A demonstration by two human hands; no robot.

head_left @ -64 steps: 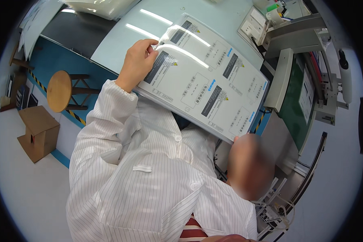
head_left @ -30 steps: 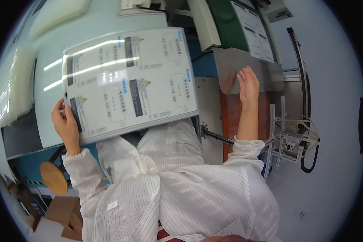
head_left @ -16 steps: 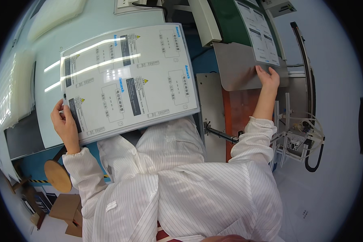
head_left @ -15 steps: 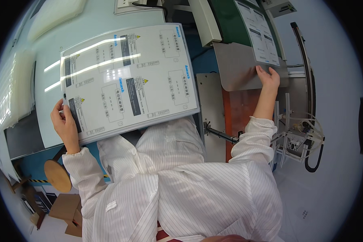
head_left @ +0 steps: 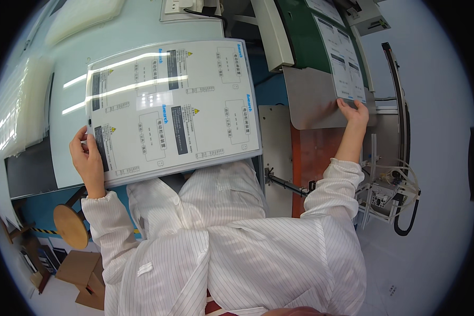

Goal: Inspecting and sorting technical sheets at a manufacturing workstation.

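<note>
A stack of clear-filmed white sheets [head_left: 205, 118], printed with black panels, line drawings and yellow triangles, lies across the near edge of the pale table. My left hand [head_left: 88, 163] rests at its lower left edge, thumb and fingers apart, holding nothing visible. On the right, a printed sheet [head_left: 346, 66] of the same kind lies on the green conveyor belt, its near end over a grey metal plate [head_left: 309, 102]. My right hand [head_left: 356, 113] has that near end between thumb and fingers; part of the fingers is hidden.
Milky plastic sheets [head_left: 23, 108] are piled at the left. A power strip [head_left: 187, 8] with a black cable stands at the back. Beside my right arm is a metal frame with tubing [head_left: 387, 195]. A round wooden stool [head_left: 71, 226] and a cardboard box [head_left: 81, 271] stand lower left.
My right hand has closed on the near end of the conveyor's printed sheet, which has come slightly nearer. The whole view has shifted a little; my left hand stays at the stack's edge.
</note>
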